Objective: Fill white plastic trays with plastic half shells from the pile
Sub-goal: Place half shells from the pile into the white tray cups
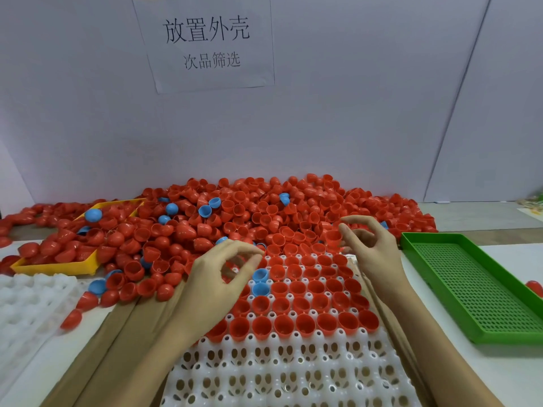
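Note:
A big pile of red half shells (235, 212) with a few blue ones lies against the back wall. In front of it a white plastic tray (293, 374) sits on brown cardboard; its far rows hold red shells, open side up, and two blue shells (260, 282). The near rows are bare sockets. My left hand (217, 283) hovers over the tray's left side, fingers loosely curled, thumb and index tips close, with nothing seen between them. My right hand (370, 248) is at the tray's far right corner and pinches a red half shell (333, 238) at the pile's edge.
A yellow tray (58, 268), half buried in shells, sits at the left. More white trays (29, 304) lie at the near left. A green perforated tray (470, 289) stands at the right, with a stray red shell (534, 286) beyond it. A paper sign (205, 42) hangs on the wall.

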Motion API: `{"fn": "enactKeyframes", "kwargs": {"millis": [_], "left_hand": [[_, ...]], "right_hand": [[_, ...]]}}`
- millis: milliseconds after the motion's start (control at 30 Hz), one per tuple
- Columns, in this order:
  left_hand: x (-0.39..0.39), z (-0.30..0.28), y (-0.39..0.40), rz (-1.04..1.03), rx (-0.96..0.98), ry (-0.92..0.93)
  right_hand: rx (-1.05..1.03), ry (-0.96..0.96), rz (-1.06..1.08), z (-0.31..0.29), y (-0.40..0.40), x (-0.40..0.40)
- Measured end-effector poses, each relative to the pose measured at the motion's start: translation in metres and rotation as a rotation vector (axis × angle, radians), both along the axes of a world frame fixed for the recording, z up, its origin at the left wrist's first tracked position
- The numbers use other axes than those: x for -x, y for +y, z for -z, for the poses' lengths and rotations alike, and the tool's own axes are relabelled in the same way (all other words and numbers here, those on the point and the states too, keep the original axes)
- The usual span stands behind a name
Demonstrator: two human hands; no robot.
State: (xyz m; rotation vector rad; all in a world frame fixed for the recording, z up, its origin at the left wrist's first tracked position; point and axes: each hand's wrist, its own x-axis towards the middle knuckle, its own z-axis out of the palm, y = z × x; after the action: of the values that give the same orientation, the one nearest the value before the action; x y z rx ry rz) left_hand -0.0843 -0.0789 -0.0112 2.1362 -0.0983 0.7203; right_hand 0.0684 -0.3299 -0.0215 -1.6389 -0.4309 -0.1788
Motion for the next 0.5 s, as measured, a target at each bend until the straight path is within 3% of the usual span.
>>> {"fn": "enactKeyframes", "kwargs": {"millis": [200,500], "left_hand": [[0.006,-0.004,-0.019,0.221,0.038,0.014],[0.007,-0.002,-0.028,0.213,0.212,0.104]], "right_hand": [[0.049,0.084,-0.335,-0.023,0.015,0.036],[0.133,0.079,-0.556,-0.024,0.032,0.055]]}}
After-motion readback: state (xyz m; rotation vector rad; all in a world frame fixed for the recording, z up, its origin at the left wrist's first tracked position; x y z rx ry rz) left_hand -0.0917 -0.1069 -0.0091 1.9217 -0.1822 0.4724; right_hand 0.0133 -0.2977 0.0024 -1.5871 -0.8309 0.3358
